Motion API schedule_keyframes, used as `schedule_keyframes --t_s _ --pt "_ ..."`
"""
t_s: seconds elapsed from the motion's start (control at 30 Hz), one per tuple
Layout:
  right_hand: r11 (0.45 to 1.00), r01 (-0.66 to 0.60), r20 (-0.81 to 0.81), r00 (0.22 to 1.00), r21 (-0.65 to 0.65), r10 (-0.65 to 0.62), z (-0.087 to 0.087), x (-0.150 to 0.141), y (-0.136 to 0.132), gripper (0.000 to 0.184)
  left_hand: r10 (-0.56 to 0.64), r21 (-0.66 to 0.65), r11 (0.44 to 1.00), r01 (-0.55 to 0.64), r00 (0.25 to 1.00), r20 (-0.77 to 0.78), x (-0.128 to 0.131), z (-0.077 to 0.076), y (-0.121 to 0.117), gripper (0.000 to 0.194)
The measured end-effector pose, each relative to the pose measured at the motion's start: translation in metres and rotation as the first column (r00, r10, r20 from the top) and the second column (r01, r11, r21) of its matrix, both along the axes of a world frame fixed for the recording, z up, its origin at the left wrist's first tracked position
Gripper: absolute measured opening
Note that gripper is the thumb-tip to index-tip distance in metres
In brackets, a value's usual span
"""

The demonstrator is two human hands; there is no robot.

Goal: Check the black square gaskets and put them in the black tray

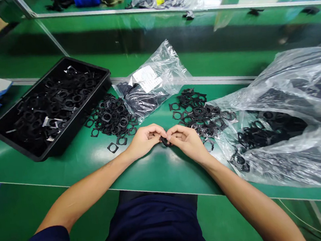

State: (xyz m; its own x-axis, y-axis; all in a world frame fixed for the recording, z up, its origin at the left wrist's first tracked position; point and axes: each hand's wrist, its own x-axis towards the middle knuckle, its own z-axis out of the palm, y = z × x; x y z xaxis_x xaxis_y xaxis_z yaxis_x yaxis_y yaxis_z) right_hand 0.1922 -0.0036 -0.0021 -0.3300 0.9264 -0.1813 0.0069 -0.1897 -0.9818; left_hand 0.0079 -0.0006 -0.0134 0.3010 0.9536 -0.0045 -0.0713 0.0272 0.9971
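My left hand (145,140) and my right hand (186,140) meet over the green table, both closed in a pinch on one small black plastic part (165,141). Fingers cover most of that part, so its full shape is hidden. Left of my hands lies a pile of black square frames with round holes (110,116); two loose frames (113,147) sit at its near edge. Beyond my right hand spreads another heap of black plastic parts (197,112), which reaches toward an open clear bag.
A black tray (51,146) full of black parts stands at the left. A clear labelled bag (168,67) lies behind my hands. The large clear plastic bag (293,167) with black parts covers the right side. A raised shelf (124,9) runs along the back.
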Motion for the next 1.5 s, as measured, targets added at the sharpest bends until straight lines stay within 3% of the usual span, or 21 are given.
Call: schedule_keyframes --t_s 0.9,1.5 --pt "0.997 0.027 -0.082 0.996 -0.077 -0.034 0.0028 -0.0017 0.0008 0.027 0.070 0.121 0.990 -0.075 0.996 0.048 0.0005 -0.0024 -0.0003 0.009" --pt "0.995 0.037 -0.065 0.997 -0.095 -0.043 0.0048 -0.0024 0.0005 0.029 0.086 0.089 0.992 -0.089 0.995 0.041 0.0013 -0.0021 -0.0008 0.009"
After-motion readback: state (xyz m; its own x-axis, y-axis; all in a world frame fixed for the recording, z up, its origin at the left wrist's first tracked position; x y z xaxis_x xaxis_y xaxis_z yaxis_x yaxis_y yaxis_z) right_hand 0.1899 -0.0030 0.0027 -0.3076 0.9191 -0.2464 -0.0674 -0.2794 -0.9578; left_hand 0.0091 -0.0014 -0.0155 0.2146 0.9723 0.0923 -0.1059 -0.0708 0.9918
